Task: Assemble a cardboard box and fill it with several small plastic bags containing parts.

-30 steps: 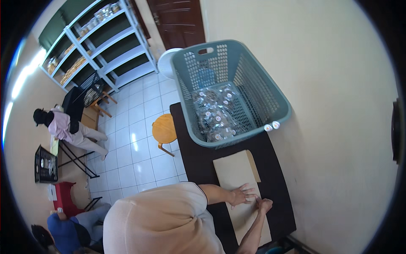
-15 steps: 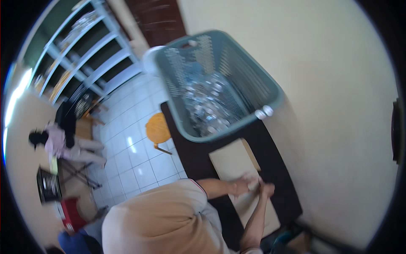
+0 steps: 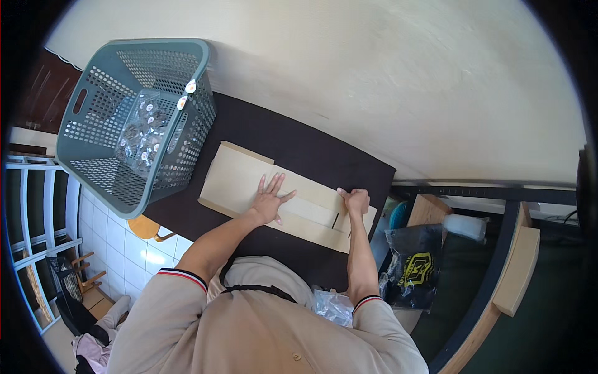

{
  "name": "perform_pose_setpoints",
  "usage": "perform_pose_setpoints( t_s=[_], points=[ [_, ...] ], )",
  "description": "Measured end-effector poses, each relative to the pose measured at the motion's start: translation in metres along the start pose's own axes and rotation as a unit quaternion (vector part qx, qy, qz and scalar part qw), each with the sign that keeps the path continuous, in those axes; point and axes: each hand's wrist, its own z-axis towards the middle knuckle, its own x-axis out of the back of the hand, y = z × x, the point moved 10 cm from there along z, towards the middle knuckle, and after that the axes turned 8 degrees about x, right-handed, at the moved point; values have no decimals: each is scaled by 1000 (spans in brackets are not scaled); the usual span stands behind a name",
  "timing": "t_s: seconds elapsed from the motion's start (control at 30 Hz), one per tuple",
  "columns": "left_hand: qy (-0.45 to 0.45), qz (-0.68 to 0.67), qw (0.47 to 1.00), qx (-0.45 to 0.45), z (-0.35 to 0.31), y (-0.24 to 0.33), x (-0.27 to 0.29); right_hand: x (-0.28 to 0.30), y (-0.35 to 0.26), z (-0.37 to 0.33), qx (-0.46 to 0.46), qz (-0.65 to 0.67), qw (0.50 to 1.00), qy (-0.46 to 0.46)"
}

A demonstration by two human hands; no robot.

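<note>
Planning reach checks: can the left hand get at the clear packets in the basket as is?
Probably yes: the left hand lies spread on the cardboard, and the basket is open-topped. Its side wall stands between, so reaching the clear packets likely means going over it.

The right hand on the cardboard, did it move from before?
Yes: the right hand has moved along the cardboard away from the basket, toward the other end of the table.

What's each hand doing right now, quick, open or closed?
Left hand: open, spread flat on the cardboard.
Right hand: curled, over the cardboard's right part; whether it grips it can't be told.
</note>
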Motion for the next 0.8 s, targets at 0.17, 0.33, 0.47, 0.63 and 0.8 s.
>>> perform_pose_setpoints(
  t_s=[0.17,0.33,0.47,0.63,0.8],
  points=[
    [17,3,1000,-1,1,3,1,30,24,-9,44,-47,994,86],
    [11,0,1000,-5,-4,1,-4,17,25,-16,80,-14,994,74],
    [51,-7,998,-30,-10,3,9,21,55,-31,165,113,970,140],
    [31,-59,998,-15,-7,7,32,43,58,-59,170,183,957,147],
    [93,-89,991,-30,0,10,57,32,28,-66,260,165,949,74]
  ],
)
